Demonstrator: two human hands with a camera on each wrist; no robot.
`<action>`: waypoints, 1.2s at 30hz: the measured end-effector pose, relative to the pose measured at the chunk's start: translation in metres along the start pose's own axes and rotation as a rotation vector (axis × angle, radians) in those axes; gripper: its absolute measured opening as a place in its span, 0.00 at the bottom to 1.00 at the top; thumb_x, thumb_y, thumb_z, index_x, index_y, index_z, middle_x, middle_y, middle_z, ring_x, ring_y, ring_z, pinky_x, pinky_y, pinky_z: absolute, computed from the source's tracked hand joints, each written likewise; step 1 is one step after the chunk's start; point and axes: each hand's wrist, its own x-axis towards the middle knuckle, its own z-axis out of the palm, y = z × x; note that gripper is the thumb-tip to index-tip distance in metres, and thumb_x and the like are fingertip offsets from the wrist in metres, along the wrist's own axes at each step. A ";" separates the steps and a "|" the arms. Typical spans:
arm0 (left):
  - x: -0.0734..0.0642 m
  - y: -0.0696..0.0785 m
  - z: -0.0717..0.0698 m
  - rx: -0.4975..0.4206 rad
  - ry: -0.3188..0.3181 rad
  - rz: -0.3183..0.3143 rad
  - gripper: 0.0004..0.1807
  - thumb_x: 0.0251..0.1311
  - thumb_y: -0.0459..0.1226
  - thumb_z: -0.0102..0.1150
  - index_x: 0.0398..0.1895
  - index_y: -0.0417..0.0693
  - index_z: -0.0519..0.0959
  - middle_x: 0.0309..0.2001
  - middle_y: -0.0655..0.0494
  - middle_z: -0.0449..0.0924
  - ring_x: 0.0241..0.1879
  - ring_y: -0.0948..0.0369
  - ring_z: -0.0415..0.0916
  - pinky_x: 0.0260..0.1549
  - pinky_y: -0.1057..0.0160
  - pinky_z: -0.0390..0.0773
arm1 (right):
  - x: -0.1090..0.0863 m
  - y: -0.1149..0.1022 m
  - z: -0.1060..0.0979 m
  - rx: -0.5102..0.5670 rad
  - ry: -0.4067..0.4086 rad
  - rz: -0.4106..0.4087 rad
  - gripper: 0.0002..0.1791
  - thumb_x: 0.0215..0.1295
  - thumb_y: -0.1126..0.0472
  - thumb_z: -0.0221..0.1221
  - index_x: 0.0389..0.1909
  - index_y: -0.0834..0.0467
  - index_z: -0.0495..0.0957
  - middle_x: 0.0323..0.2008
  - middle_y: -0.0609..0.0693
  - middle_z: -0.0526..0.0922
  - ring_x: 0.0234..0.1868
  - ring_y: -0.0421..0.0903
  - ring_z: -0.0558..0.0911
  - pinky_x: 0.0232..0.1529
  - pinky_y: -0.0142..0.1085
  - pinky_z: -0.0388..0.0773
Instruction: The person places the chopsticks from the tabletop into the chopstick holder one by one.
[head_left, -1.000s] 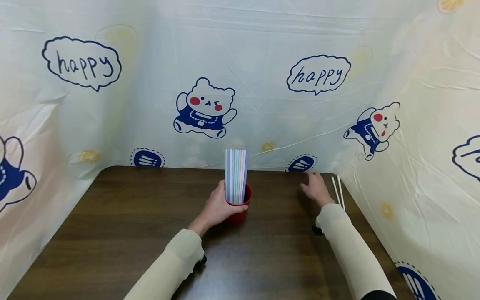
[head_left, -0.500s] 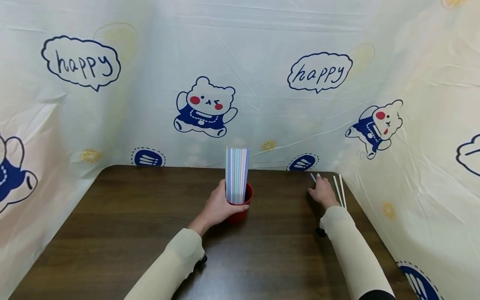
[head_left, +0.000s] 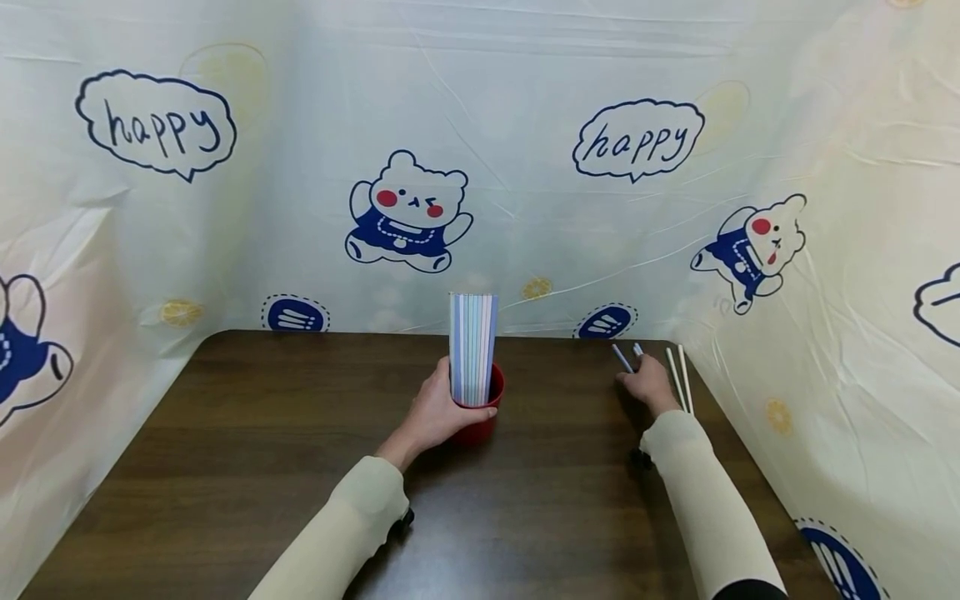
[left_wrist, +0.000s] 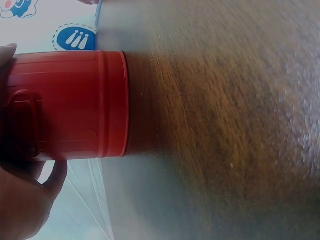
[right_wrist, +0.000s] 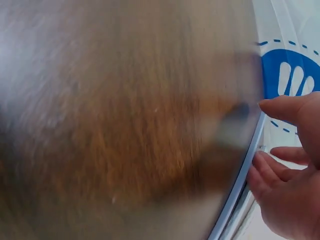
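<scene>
My left hand (head_left: 433, 412) grips a red cup (left_wrist: 70, 102), its thumb along the near rim. Pastel blue, white and pink drinking straws (head_left: 472, 350) stand tightly packed in the cup. At the back right, my right hand (head_left: 649, 385) is low over the tabletop beside a blue straw (head_left: 622, 358). A second bluish straw end (head_left: 637, 349) shows past its fingers. In the right wrist view, thumb and fingers (right_wrist: 272, 172) are apart, with a bluish straw (right_wrist: 240, 182) running along beside them. The fingers partly hide the straws.
Two white straws (head_left: 679, 379) lie right of my right hand, near the table's right edge. The brown wooden table (head_left: 225, 467) is bordered at the back and sides by a printed curtain (head_left: 525, 167).
My right hand has shifted right and slightly nearer, so blue straws now show at its left and beyond its fingers. The left hand and cup have stayed in place.
</scene>
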 end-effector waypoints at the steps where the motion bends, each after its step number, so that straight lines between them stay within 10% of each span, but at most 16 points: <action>1: 0.000 0.000 0.000 0.000 0.000 0.002 0.58 0.43 0.52 0.83 0.76 0.59 0.56 0.69 0.55 0.69 0.64 0.52 0.72 0.63 0.39 0.73 | -0.001 -0.001 0.000 0.036 0.007 0.018 0.22 0.66 0.58 0.64 0.45 0.75 0.72 0.38 0.68 0.79 0.37 0.61 0.78 0.41 0.52 0.77; 16: -0.001 0.000 0.001 0.009 0.006 0.010 0.58 0.43 0.53 0.83 0.76 0.58 0.56 0.69 0.55 0.69 0.64 0.53 0.72 0.64 0.39 0.72 | -0.004 -0.009 0.011 0.197 0.126 0.167 0.27 0.61 0.60 0.69 0.56 0.73 0.77 0.50 0.67 0.84 0.57 0.65 0.78 0.60 0.54 0.74; 36: 0.001 0.000 0.000 0.005 0.001 0.009 0.58 0.44 0.52 0.83 0.76 0.58 0.56 0.69 0.55 0.69 0.64 0.53 0.72 0.64 0.39 0.72 | -0.002 -0.051 0.024 0.056 -0.031 0.010 0.10 0.61 0.62 0.68 0.35 0.66 0.84 0.32 0.58 0.85 0.33 0.52 0.81 0.35 0.43 0.80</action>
